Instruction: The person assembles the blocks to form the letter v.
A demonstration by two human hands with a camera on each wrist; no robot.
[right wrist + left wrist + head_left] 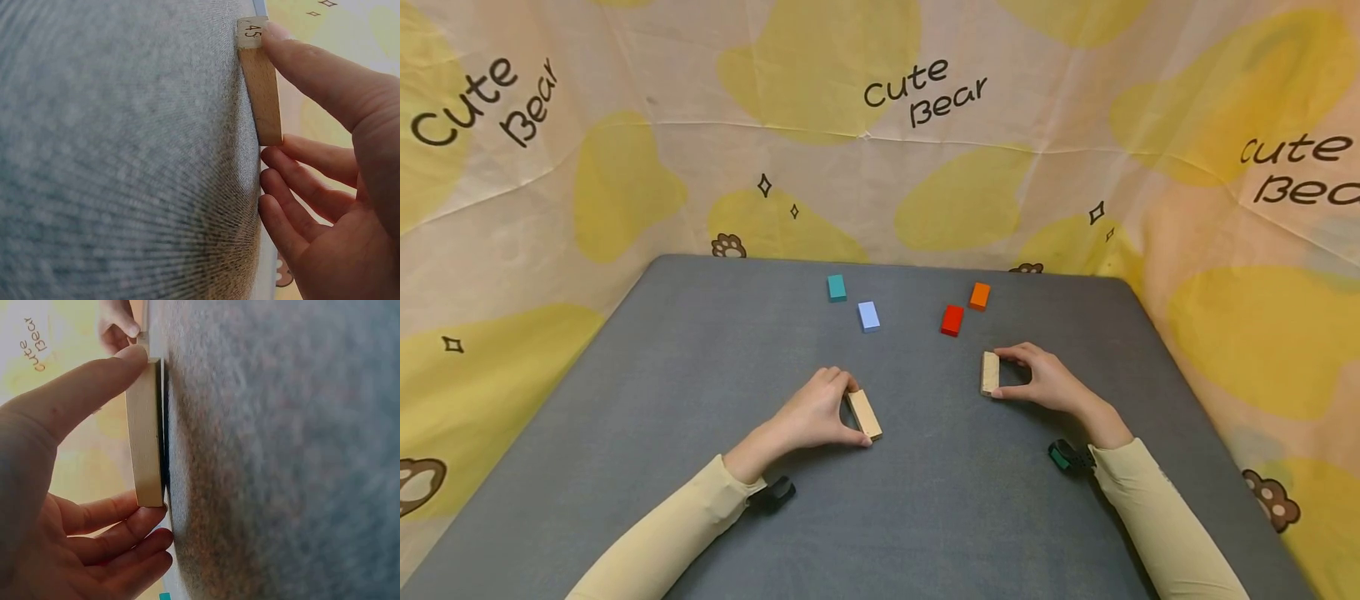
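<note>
My left hand [815, 411] pinches a plain wooden block [865, 414] end to end, thumb at the near end and fingers at the far end. In the left wrist view that block [145, 434] has a thin dark gap under it, close over the table. To the right, my right hand [1051, 381] pinches a second wooden block [990, 372] by its two ends in the same way. The right wrist view shows the number 45 printed on the near end of this block [261, 87], low against the grey cloth.
Farther back on the grey table [700, 358] lie a teal block [837, 288] and a light blue block [868, 317] at left, a red block [952, 320] and an orange block [980, 297] at right. A patterned curtain [820, 100] hangs behind the table.
</note>
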